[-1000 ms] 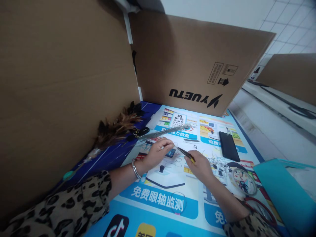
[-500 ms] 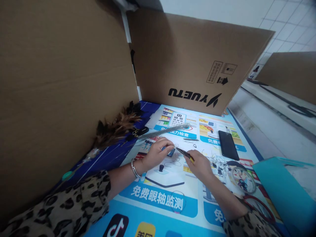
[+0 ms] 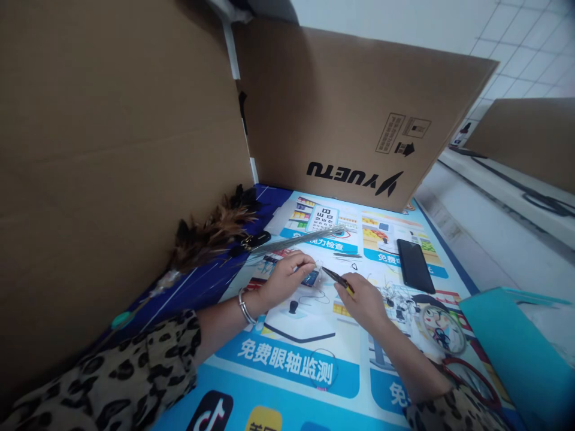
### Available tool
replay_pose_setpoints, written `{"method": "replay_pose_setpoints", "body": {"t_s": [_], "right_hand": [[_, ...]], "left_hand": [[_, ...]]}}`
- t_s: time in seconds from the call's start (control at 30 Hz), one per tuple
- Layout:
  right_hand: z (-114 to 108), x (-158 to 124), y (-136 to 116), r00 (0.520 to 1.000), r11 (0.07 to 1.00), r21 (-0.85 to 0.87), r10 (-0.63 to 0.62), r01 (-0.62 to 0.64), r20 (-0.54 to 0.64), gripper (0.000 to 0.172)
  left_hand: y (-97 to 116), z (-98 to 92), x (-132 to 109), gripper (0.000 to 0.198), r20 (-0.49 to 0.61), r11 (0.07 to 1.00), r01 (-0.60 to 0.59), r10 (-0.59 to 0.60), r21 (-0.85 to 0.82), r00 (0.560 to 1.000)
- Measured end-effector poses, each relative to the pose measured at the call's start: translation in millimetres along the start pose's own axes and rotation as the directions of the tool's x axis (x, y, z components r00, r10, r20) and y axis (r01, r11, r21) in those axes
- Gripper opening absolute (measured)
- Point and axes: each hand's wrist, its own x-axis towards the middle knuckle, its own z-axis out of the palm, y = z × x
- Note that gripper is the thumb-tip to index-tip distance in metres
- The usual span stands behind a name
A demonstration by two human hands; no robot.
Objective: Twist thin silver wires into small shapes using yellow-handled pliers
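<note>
My left hand (image 3: 283, 278) rests on the printed table mat (image 3: 287, 359), its fingers pinched on a small clear and blue piece (image 3: 311, 276). My right hand (image 3: 365, 301) is closed round small pliers with yellow handles (image 3: 338, 279), whose tips point left toward that piece and nearly touch it. Thin wire loops (image 3: 320, 294) lie on the mat just below the piece. A silver bangle sits on my left wrist.
A black phone (image 3: 414, 264) lies at the right. A bundle of long metal wires (image 3: 300, 239) and a feather duster (image 3: 211, 234) lie behind my hands. Cardboard walls (image 3: 350, 114) stand at the left and back. A teal folder (image 3: 521, 347) and small wire parts (image 3: 442, 335) are at the right.
Almost nothing differs. My left fingers have shifted slightly on the small piece, and the pliers' tips stay beside it.
</note>
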Motion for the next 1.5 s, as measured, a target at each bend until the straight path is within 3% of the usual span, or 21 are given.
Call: {"method": "replay_pose_setpoints", "body": {"t_s": [1.5], "right_hand": [[2.9,-2.3,-0.1,0.999,0.990,-0.133,-0.048,0.049,0.012,0.022]], "left_hand": [[-6.1,0.2,-0.8,0.015,0.053,0.995,-0.070,0.066,0.078,0.996]]}}
